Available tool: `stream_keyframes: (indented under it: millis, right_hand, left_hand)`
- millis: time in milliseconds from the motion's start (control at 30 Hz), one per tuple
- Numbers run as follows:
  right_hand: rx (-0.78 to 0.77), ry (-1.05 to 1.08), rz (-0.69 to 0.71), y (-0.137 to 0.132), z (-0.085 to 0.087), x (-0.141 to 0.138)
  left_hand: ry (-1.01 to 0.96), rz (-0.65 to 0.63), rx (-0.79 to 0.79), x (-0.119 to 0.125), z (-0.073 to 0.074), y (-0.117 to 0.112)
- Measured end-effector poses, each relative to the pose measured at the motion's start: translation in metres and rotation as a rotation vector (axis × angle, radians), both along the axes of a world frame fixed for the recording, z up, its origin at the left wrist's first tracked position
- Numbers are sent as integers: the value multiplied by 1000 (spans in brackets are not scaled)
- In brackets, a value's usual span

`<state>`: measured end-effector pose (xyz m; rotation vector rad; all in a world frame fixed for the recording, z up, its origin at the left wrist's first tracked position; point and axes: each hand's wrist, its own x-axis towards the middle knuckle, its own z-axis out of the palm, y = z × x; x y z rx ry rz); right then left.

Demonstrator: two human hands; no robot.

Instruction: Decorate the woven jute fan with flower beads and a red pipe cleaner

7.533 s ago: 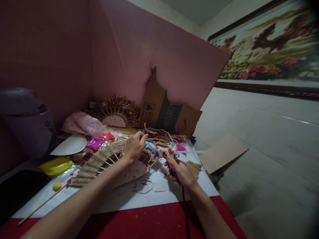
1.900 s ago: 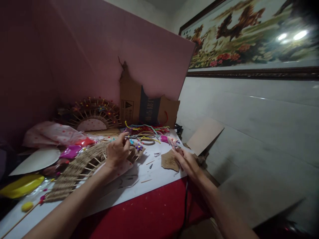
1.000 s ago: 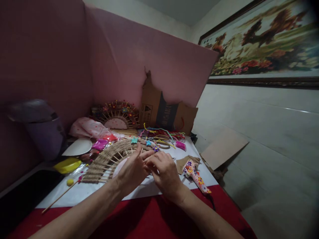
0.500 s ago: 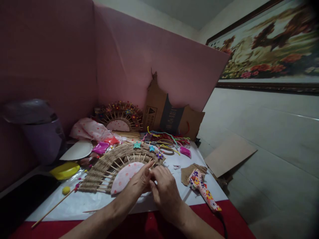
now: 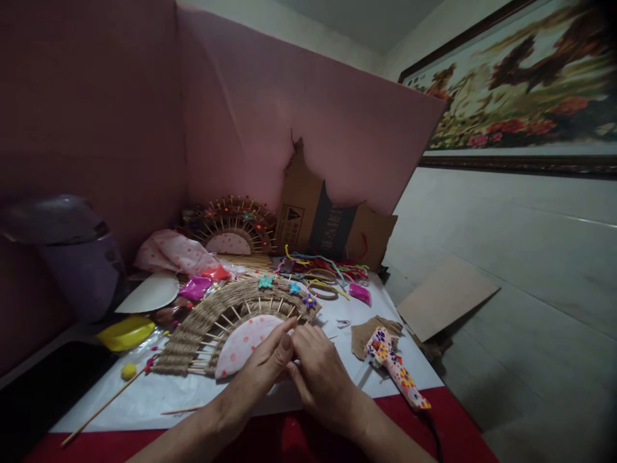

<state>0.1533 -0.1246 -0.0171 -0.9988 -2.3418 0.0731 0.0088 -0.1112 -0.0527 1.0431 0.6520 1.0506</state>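
Observation:
My left hand (image 5: 270,358) and my right hand (image 5: 319,368) meet at the front of the table, fingers curled together. Whatever is between the fingertips is hidden. Just beyond and to the left lies a fan-shaped piece woven with twine over thin sticks (image 5: 187,326). A half-circle of white cloth with pink dots (image 5: 243,346) forms its centre. Along its upper right edge sit a teal flower (image 5: 265,281), a blue flower (image 5: 294,288) and a purple flower (image 5: 310,301). My hands overlap the lower right part of this fan in view.
A flower-patterned glue gun (image 5: 393,364) rests on torn cardboard at the right. Scissors (image 5: 322,290) and coloured pipe cleaners (image 5: 328,265) lie behind the fan. Yellow clay (image 5: 126,332), a yellow ball (image 5: 128,371) and a stick (image 5: 103,408) are at left. A second fan (image 5: 229,243) stands behind.
My hands stay together in nearly the same place; the fingers have shifted slightly, the left thumb lower. The view has moved a little. Nothing else has visibly moved.

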Motion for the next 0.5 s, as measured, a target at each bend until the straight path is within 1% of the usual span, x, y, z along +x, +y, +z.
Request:
stream_keyframes:
  millis: [67, 133, 200, 367, 433, 500]
  right_hand:
    - [-1, 10, 8, 1, -1, 0]
    - [0, 17, 23, 1, -1, 1]
    - [13, 8, 25, 1, -1, 1]
    - [44, -3, 11, 0, -1, 3]
    - [18, 32, 33, 0, 1, 4]
    - [-13, 109, 58, 0, 3, 5]
  left_hand:
    - [7, -10, -29, 1, -2, 2]
    - [12, -23, -68, 2, 0, 2]
    - [22, -34, -82, 2, 7, -1]
    - [134, -5, -14, 1, 31, -13]
    - [152, -7, -12, 1, 36, -15]
    - [129, -9, -7, 2, 39, -16]
